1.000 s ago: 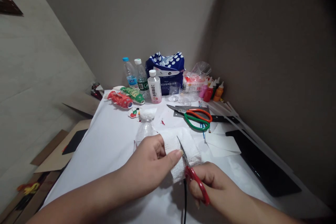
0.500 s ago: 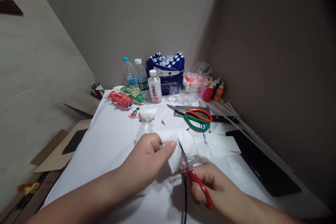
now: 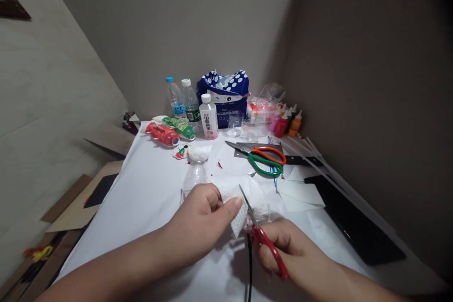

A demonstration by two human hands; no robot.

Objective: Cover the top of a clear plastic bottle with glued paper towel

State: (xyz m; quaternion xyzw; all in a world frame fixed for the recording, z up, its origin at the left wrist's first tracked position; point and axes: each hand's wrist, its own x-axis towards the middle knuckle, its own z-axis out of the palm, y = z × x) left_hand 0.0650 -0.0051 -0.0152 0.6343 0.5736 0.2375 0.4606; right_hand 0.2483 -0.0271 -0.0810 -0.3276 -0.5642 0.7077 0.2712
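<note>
My left hand (image 3: pixel 207 214) pinches a white textured cloth (image 3: pixel 236 224) between thumb and fingers, just above the table. In my right hand (image 3: pixel 283 245) are red-handled scissors (image 3: pixel 269 247), their blades pointing up and to the left along the cloth's right side. The blades lie close beside my left thumb. More white material spreads behind the blades, with a small pinkish patch under them that I cannot make out. A clear plastic bottle piece (image 3: pixel 195 174) with white material on top stands just behind my left hand.
Large scissors with orange and green handles (image 3: pixel 267 161) lie over a knife (image 3: pixel 302 160). Drink bottles (image 3: pixel 208 118), a blue bag (image 3: pixel 224 99) and paint bottles (image 3: pixel 281 125) line the back. Two fish-shaped crafts (image 3: pixel 163 134) lie left; a black slab (image 3: pixel 354 222) lies right.
My left hand and the cloth have shifted slightly right and down, closer to the blades. The free flap of cloth beside the scissors hangs narrower. My right hand has barely moved.
</note>
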